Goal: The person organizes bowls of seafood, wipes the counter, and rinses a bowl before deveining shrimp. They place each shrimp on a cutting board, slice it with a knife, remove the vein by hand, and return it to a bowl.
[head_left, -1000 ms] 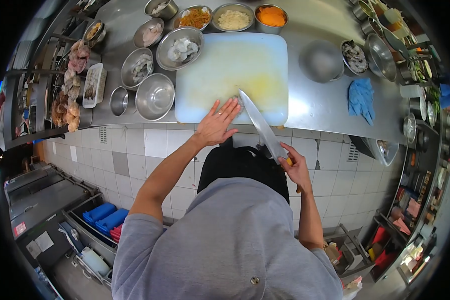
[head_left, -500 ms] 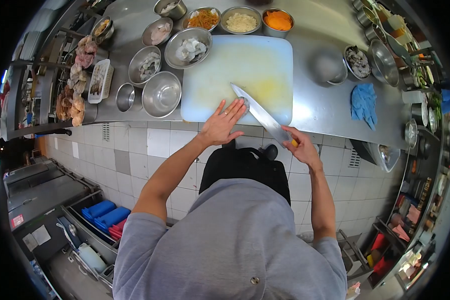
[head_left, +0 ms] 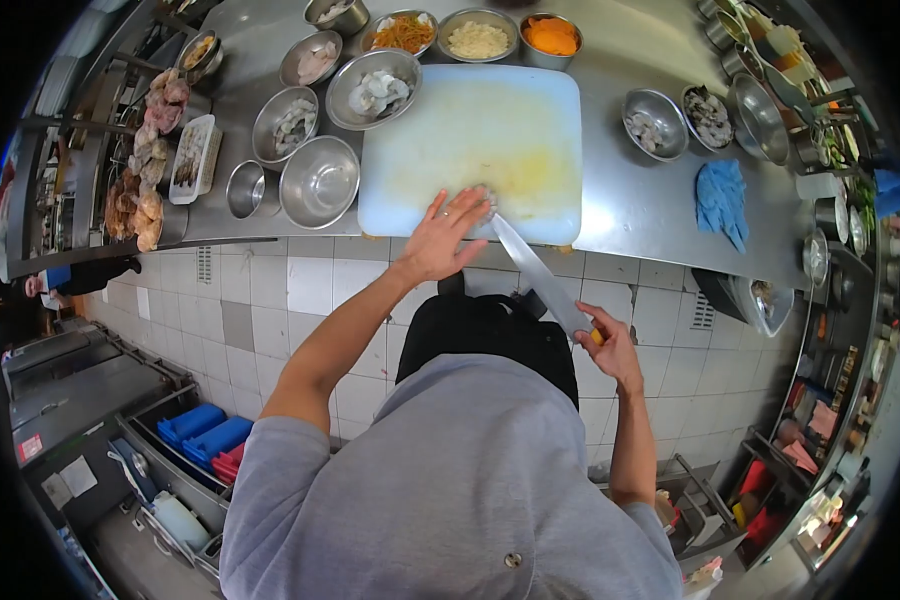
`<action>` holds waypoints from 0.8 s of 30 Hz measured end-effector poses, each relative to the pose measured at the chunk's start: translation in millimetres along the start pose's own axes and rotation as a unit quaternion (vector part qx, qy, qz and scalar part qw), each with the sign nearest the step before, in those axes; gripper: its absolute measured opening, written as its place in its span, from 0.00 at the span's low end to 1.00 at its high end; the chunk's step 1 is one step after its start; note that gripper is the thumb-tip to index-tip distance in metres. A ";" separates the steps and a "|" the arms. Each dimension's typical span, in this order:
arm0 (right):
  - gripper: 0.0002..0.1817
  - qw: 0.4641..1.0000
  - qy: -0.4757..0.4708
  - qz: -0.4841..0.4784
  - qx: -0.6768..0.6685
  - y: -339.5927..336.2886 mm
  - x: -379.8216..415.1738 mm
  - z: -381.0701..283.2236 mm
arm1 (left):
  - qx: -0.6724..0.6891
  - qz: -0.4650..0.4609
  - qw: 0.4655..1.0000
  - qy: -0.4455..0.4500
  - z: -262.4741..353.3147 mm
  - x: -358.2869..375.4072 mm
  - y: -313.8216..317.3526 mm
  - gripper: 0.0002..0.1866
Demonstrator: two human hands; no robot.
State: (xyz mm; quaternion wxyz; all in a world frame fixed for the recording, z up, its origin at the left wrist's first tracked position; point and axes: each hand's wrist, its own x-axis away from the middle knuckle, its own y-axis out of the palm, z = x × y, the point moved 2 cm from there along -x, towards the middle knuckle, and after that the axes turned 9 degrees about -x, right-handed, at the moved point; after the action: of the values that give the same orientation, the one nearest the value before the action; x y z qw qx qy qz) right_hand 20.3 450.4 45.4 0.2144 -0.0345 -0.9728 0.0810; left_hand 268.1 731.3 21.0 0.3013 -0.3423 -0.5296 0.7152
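A large knife (head_left: 538,275) is gripped by its yellow handle in my right hand (head_left: 612,350), beyond the near edge of the white cutting board (head_left: 470,110). Its tip reaches the board's front edge area, close to my left fingertips. My left hand (head_left: 442,238) lies palm down with its fingers spread, pressing on a small greyish shrimp piece (head_left: 489,197) that its fingertips partly cover. Left of the board's top corner, a steel bowl holds peeled shrimp (head_left: 380,93).
An empty steel bowl (head_left: 319,183) and a smaller one (head_left: 246,189) stand left of the board. Bowls of shredded orange food (head_left: 404,33), chopped pale food (head_left: 478,40) and orange paste (head_left: 552,37) line the back. Rightward are a shrimp bowl (head_left: 656,125) and blue cloth (head_left: 721,203).
My right hand has drawn the knife back toward my body, so its tip has left the board's middle. The blurred bowl at the right now rests on the table, showing its contents.
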 end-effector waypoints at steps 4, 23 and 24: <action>0.28 0.999 0.004 0.042 0.007 11.2 29.9 -0.8 | 0.180 0.070 0.946 -0.260 11.9 -29.1 -3.4 0.27; 0.29 0.996 -0.023 0.089 0.002 31.8 40.7 -25.4 | 0.345 0.032 0.892 -0.291 -9.5 -15.8 5.0 0.20; 0.29 0.996 -0.027 0.085 0.001 33.5 38.7 -31.7 | 0.302 0.058 0.914 -0.265 -3.4 -16.5 0.4 0.19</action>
State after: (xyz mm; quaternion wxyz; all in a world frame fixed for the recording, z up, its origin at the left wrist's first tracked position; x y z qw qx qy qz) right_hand -0.2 491.9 83.9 0.1802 -0.1146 -0.9717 0.1013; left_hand 280.5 719.9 22.7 0.1966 -0.0634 -0.3278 0.9219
